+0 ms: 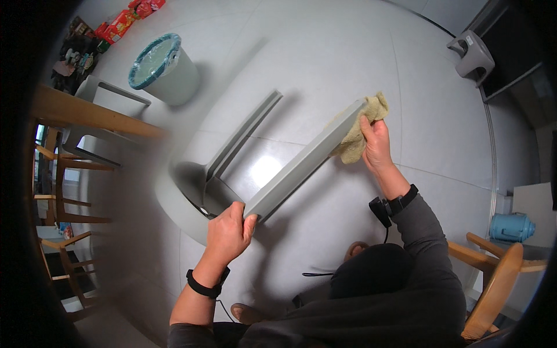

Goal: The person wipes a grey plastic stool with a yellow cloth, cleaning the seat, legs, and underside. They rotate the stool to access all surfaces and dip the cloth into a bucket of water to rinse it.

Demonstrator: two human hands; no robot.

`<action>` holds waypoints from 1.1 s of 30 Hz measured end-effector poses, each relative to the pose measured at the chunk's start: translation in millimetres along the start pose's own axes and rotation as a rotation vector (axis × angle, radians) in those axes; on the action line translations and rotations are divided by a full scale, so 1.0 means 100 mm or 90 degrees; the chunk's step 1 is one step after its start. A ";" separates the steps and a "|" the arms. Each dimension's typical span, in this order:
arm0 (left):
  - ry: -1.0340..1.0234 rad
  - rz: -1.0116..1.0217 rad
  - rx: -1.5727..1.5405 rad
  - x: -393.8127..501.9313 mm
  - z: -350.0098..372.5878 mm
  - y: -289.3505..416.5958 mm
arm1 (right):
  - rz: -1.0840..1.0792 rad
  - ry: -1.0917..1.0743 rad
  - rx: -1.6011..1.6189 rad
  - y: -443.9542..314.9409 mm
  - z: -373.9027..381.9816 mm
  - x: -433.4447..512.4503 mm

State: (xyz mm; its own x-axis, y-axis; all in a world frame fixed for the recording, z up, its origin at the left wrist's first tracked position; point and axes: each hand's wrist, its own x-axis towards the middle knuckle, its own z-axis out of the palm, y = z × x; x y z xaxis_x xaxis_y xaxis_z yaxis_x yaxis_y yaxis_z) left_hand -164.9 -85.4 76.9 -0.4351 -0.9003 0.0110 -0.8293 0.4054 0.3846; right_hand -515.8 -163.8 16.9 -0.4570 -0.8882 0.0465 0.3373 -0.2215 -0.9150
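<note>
A grey plastic stool (304, 161) is tipped on its side, its legs pointing away from me and to the upper right. My left hand (228, 235) grips the near leg close to where it joins the seat (185, 215). At that leg's far end, my right hand (377, 145) holds a yellowish cloth (354, 145) against the plastic, thumb on top. The cloth wraps behind the leg and sticks out past its tip. The other visible leg (243, 130) stands apart, farther from me. Fingers of my right hand are partly hidden by the cloth.
A pale bin (174, 78) with a plastic liner stands at upper left. Left are a wooden table edge (95, 111) and another grey stool (89, 89). A small stool (472, 56) sits at upper right. A wooden chair (496, 296) and a blue container (511, 227) are at right.
</note>
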 end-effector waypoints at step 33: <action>-0.030 -0.116 -0.178 0.14 -0.33 -0.11 | 0.127 -0.150 0.338 -0.06 0.51 0.12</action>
State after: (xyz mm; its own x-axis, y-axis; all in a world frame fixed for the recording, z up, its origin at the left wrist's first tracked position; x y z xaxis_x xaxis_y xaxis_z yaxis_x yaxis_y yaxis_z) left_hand -150.0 -107.8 103.2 -0.3099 -0.9431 -0.1208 -0.7694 0.1741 0.6146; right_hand -481.7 -193.3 43.6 -0.1690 -0.9849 0.0376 0.7890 -0.1581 -0.5937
